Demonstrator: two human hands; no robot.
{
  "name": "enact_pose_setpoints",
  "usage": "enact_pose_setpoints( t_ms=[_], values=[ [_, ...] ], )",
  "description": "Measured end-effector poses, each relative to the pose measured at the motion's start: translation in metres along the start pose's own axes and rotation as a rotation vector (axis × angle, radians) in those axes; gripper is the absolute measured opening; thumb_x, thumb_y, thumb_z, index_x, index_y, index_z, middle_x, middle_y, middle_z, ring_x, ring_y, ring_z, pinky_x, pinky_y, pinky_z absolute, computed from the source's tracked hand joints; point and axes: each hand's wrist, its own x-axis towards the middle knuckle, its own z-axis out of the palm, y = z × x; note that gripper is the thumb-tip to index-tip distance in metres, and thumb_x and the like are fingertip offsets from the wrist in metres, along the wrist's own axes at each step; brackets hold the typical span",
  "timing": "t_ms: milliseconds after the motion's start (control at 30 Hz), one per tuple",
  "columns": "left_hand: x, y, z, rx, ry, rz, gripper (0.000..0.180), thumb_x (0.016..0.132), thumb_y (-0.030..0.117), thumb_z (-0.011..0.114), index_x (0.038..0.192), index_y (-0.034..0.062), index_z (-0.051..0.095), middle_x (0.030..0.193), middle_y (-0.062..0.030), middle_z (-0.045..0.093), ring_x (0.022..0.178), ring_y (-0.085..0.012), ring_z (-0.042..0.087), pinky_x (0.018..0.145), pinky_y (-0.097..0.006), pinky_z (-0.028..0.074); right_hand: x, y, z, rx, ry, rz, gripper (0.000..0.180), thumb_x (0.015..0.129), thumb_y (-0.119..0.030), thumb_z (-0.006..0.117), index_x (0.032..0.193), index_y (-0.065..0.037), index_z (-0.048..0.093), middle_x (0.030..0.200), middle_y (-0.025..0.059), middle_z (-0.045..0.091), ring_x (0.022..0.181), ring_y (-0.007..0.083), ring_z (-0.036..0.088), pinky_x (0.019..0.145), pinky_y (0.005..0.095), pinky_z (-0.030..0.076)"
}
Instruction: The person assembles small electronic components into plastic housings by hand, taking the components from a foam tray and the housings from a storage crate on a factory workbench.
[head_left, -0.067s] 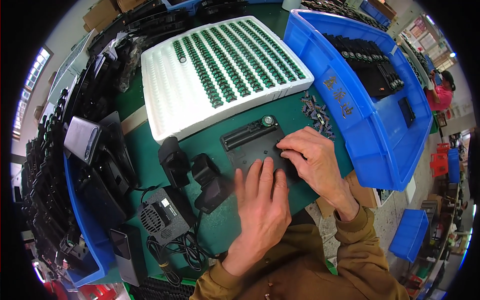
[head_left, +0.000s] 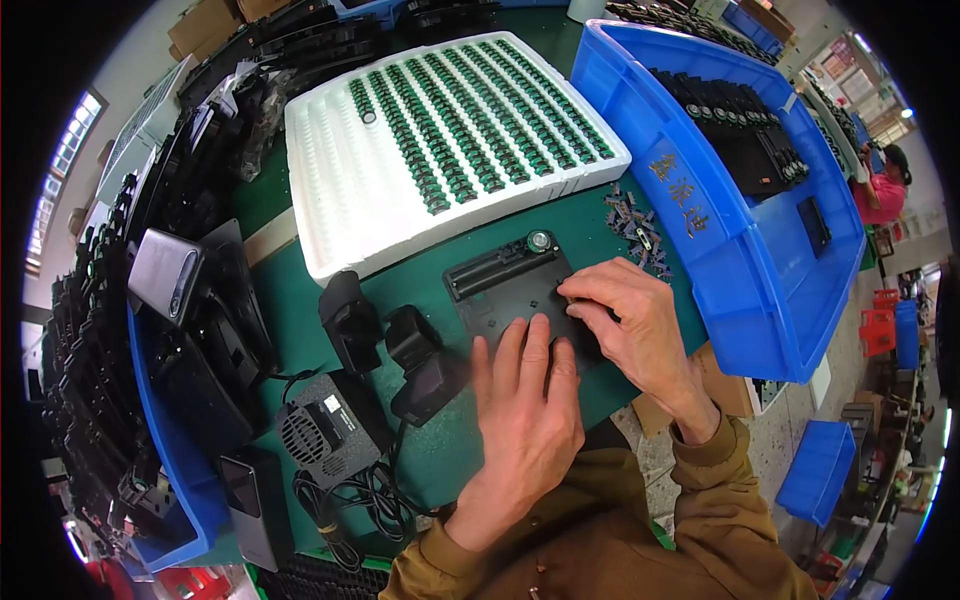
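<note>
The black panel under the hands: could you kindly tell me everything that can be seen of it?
The black panel is roughly rectangular and looks like plastic. A long trough runs along its far edge, ending near a round silver-and-green part at the far right corner; small dark marks dot its face. It lies flat on the green tabletop. The left hand rests fingertips on its near part; the right hand is at its right edge. The hands hide the rest.

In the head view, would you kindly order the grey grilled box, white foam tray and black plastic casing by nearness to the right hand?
1. Black plastic casing, alongside.
2. White foam tray, ahead.
3. Grey grilled box, farther left.
</note>
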Motion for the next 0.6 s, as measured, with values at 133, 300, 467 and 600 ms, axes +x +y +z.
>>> enact_pose_setpoints(
  t_ms=[133,300,467,600],
  values=[
    [-0.001,-0.002,0.001,-0.002,0.014,-0.002,0.039,0.079,0.007,0.071,0.118,0.0014,0.063,0.135,-0.0167,0.054,0.128,-0.0364,0.049,0.110,-0.057,0.032,-0.001,-0.009,-0.004,0.111,0.031,0.101,0.017,0.075,0.005,0.071,0.092,0.001,0.069,0.089,0.0117,0.069,0.079,0.0314,0.066,0.067,0.0377,0.053],
    [-0.001,-0.003,0.000,-0.004,0.008,-0.002,0.038,0.080,0.007,0.071,0.117,0.0012,0.063,0.135,-0.0165,0.055,0.128,-0.0363,0.048,0.110,-0.057,0.032,0.006,-0.008,-0.014,0.051,0.010,0.197,0.013,0.080,0.004,0.069,0.093,0.001,0.070,0.089,0.0137,0.068,0.076,0.0309,0.067,0.064,0.0360,0.052],
    [-0.001,-0.002,0.000,-0.021,0.014,0.014,0.037,0.080,0.006,0.072,0.115,0.0011,0.063,0.134,-0.0158,0.055,0.128,-0.0347,0.048,0.111,-0.057,0.032,0.017,0.010,-0.009,0.026,0.004,0.161,0.019,0.081,0.004,0.068,0.099,0.001,0.069,0.095,0.0134,0.069,0.082,0.0286,0.067,0.069,0.0340,0.052],
    [-0.001,-0.002,0.000,-0.018,0.004,0.015,0.036,0.080,0.005,0.072,0.115,0.0008,0.063,0.134,-0.0151,0.055,0.128,-0.0331,0.049,0.111,-0.056,0.031,0.023,0.017,0.003,-0.026,0.010,0.043,0.029,0.082,0.005,0.067,0.110,0.001,0.068,0.105,0.0139,0.068,0.092,0.0279,0.067,0.076,0.0331,0.053]
  ],
)
